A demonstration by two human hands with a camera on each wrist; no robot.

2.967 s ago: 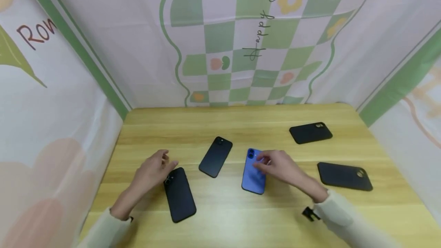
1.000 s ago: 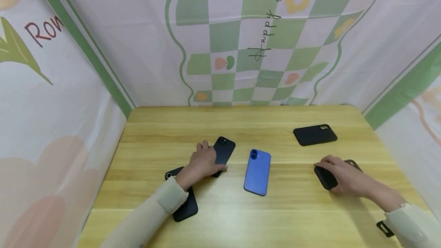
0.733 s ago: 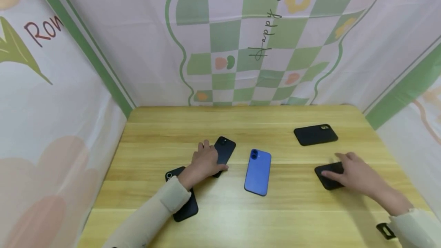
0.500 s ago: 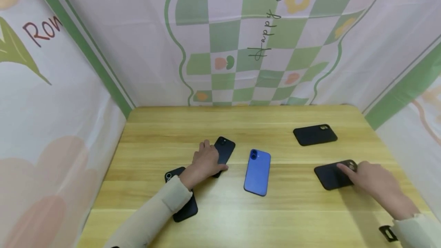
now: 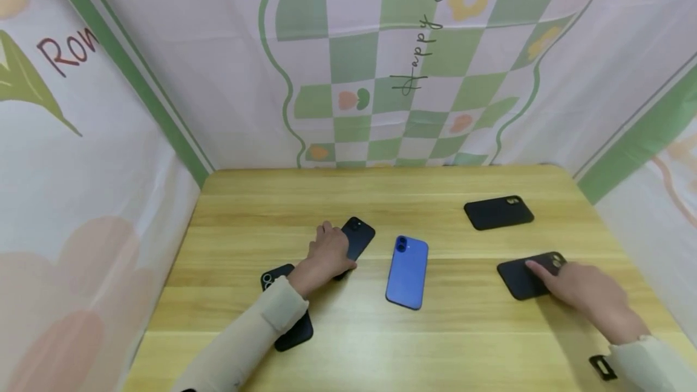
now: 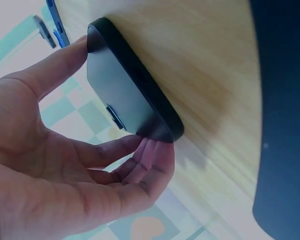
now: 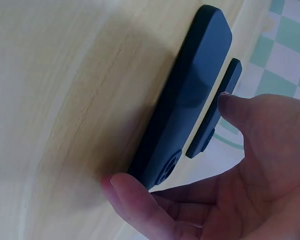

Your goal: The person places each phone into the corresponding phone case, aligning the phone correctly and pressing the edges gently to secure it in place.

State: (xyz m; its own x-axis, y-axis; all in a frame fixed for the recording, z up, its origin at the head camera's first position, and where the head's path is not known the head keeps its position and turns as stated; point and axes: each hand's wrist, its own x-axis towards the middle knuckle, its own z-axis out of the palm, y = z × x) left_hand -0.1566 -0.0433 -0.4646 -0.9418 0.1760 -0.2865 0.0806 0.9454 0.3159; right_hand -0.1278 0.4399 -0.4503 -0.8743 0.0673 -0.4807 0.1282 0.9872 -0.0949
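In the head view my left hand (image 5: 328, 250) spans a black phone (image 5: 359, 238) lying camera side up. The left wrist view shows the thumb on one edge of that phone (image 6: 122, 85) and fingertips on the opposite edge, gripping it. At the right, my right hand (image 5: 593, 292) is over the camera end of a black phone case (image 5: 520, 277). In the right wrist view its fingertips touch the end of this case (image 7: 189, 95), while the thumb stands apart from its surface. The case lies on the table.
A blue phone (image 5: 407, 272) lies between the hands. Another black phone (image 5: 296, 331) is partly under my left forearm. A second black case (image 5: 498, 213) lies at the back right of the wooden table (image 5: 435, 343). Patterned cloth (image 5: 354, 59) hangs behind the table.
My left hand moved from the near-left phone to the middle black phone. My right hand left the blue phone for the near case, then slid right toward its camera end.
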